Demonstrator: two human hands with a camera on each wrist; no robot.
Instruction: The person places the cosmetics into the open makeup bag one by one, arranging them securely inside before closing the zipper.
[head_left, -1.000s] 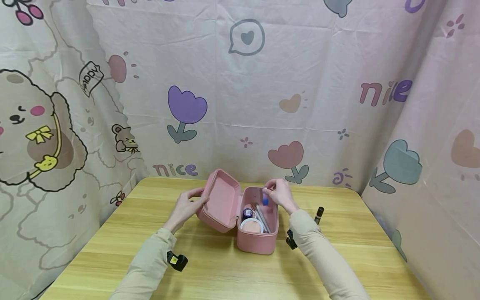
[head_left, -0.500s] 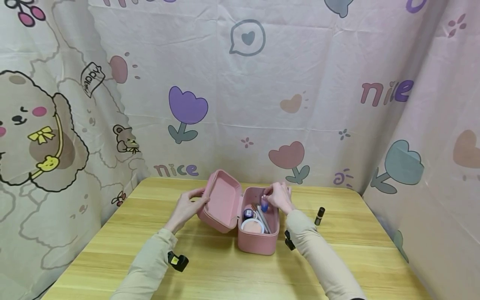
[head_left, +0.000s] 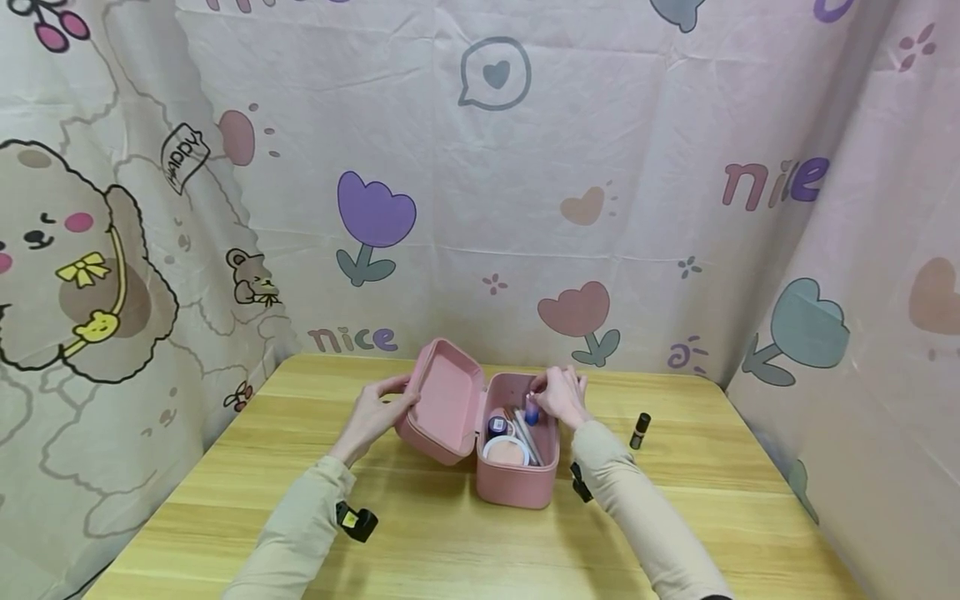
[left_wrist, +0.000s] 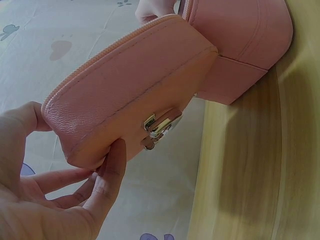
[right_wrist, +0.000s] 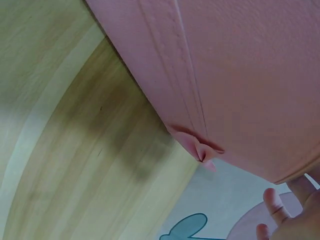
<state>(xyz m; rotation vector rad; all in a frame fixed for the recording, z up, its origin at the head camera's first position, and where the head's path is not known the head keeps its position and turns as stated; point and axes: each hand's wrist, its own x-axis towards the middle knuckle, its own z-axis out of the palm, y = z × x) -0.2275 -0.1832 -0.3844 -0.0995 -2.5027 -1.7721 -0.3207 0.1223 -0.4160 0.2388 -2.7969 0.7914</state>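
Observation:
A pink cosmetic case (head_left: 516,487) stands on the table with its lid (head_left: 447,400) folded out to the left. My left hand (head_left: 372,419) grips the lid's outer edge, thumb and fingers on opposite sides in the left wrist view; a metal clasp (left_wrist: 162,127) shows on the lid there. Over the case's back right rim, my right hand (head_left: 564,397) pinches a small blue-and-purple bottle (head_left: 532,412) by its top, inside the case. Around it lie a round compact (head_left: 506,452), a dark jar (head_left: 497,427) and slim sticks (head_left: 528,442). In the right wrist view, the case wall hides the bottle.
To the right of the case, a black tube (head_left: 640,431) stands on the wooden table (head_left: 420,550). Patterned curtain (head_left: 480,208) hangs behind the table and at both sides. A pink bow (right_wrist: 197,147) sticks out from the case's outer wall.
My right hand has lowered the bottle deeper into the case and shifted slightly toward me. The left hand keeps its grip on the lid in the same place.

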